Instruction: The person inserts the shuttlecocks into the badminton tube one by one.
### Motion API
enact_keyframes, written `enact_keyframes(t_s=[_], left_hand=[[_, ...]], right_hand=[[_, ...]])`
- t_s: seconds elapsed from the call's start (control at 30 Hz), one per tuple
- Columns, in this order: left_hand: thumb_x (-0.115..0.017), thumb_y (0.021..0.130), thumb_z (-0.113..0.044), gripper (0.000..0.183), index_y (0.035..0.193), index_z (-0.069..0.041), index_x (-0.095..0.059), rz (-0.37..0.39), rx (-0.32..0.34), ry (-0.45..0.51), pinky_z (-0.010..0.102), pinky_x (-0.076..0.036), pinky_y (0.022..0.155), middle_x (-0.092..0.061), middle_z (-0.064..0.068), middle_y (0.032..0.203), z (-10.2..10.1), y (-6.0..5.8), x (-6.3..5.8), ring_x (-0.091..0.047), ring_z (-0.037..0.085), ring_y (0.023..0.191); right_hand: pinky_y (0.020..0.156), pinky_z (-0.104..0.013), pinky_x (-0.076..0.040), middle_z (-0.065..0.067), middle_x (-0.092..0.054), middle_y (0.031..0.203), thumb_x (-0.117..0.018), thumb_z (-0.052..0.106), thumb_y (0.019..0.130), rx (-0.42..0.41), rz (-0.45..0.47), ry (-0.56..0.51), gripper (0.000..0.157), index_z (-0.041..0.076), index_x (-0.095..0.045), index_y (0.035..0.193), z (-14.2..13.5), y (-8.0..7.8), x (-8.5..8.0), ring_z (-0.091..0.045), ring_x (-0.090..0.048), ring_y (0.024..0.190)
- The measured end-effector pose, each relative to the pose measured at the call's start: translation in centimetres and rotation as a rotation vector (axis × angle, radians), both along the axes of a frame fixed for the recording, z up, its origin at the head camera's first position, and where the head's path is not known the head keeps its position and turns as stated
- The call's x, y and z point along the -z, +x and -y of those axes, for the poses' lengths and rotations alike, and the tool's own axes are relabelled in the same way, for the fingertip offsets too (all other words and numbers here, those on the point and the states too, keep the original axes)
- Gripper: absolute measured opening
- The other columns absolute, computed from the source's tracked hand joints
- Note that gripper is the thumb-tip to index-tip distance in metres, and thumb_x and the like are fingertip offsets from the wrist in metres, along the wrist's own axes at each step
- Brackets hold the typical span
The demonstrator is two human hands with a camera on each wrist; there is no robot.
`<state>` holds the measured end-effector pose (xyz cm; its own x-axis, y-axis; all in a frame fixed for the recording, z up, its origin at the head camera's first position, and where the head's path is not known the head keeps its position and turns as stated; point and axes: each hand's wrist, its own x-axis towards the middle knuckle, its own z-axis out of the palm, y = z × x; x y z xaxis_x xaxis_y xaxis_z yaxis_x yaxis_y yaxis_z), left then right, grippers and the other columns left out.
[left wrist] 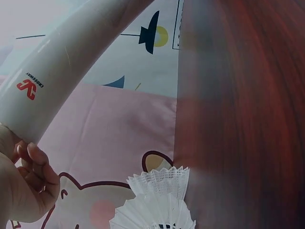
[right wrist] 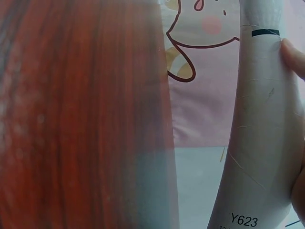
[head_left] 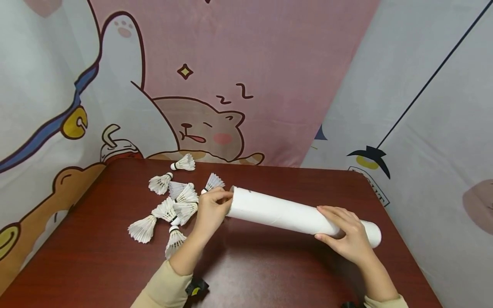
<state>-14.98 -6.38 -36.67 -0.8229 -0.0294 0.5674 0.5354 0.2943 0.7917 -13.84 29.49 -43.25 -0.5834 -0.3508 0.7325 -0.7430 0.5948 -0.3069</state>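
Note:
A long white shuttlecock tube (head_left: 277, 210) is held slightly tilted above the table. My right hand (head_left: 348, 233) grips it near its far right end, thumb below and fingers over the top. At the tube's left mouth is my left hand (head_left: 211, 210), its curled fingertips at the rim and partly hidden; whether they pinch something inside cannot be seen. Red lettering (left wrist: 28, 88) shows on the tube in the left wrist view. Just behind the left hand lies a white shuttlecock (head_left: 214, 182), also near that hand in the left wrist view.
Several white shuttlecocks (head_left: 165, 209) lie in a loose cluster on the left of the dark red-brown table (head_left: 262, 273). A single shuttlecock (head_left: 184, 162) sits near the back edge. Behind the table hangs a cartoon-printed cloth (head_left: 277, 85).

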Motion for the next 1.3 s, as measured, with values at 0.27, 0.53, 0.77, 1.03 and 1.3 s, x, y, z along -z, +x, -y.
enact_keyframes(t_s=[0.27,0.53,0.77,1.03,1.3], left_hand=[[-0.071,0.075,0.015,0.009,0.083,0.011,-0.071,0.07,0.112,0.058,0.019,-0.039,0.055,-0.062,0.013,0.069,0.8,-0.6,-0.1,-0.047,0.009,0.062],[-0.073,0.078,0.009,0.013,0.091,0.01,-0.072,0.111,0.175,0.106,0.021,-0.044,0.058,-0.067,0.018,0.082,2.2,-0.4,-0.6,-0.054,0.01,0.066],[-0.071,0.079,0.011,0.015,0.094,0.011,-0.07,0.098,0.194,0.133,0.021,-0.045,0.058,-0.065,0.016,0.08,3.8,0.0,-1.0,-0.054,0.011,0.064],[-0.072,0.078,0.011,0.016,0.094,0.009,-0.07,0.071,0.146,0.103,0.023,-0.043,0.054,-0.058,0.006,0.068,6.2,0.4,-0.9,-0.053,0.011,0.06],[-0.072,0.076,0.014,0.02,0.095,0.011,-0.069,0.085,0.085,0.045,0.022,-0.046,0.062,-0.061,0.0,0.069,8.5,1.9,-1.6,-0.055,0.009,0.064]], right_hand=[[0.091,-0.025,-0.032,-0.009,-0.064,0.117,-0.072,0.055,0.078,-0.005,0.006,-0.016,0.065,0.005,-0.066,0.12,-0.2,-0.1,0.1,-0.019,-0.056,0.106],[0.092,-0.026,-0.031,-0.011,-0.064,0.117,-0.076,0.051,0.077,-0.028,0.018,-0.043,0.066,0.003,-0.066,0.12,-0.3,-0.2,0.3,-0.018,-0.056,0.107],[0.092,-0.025,-0.031,-0.01,-0.064,0.117,-0.076,0.05,0.076,-0.02,0.026,-0.045,0.065,0.004,-0.066,0.12,-0.5,0.0,0.4,-0.016,-0.055,0.107],[0.093,-0.025,-0.031,-0.012,-0.064,0.116,-0.079,0.049,0.074,-0.017,0.026,-0.053,0.066,0.002,-0.066,0.119,-0.8,-0.1,0.6,-0.018,-0.056,0.106],[0.092,-0.026,-0.031,-0.011,-0.064,0.117,-0.077,0.05,0.075,-0.011,0.03,-0.051,0.066,0.003,-0.066,0.12,-0.9,-0.1,0.3,-0.017,-0.055,0.108]])
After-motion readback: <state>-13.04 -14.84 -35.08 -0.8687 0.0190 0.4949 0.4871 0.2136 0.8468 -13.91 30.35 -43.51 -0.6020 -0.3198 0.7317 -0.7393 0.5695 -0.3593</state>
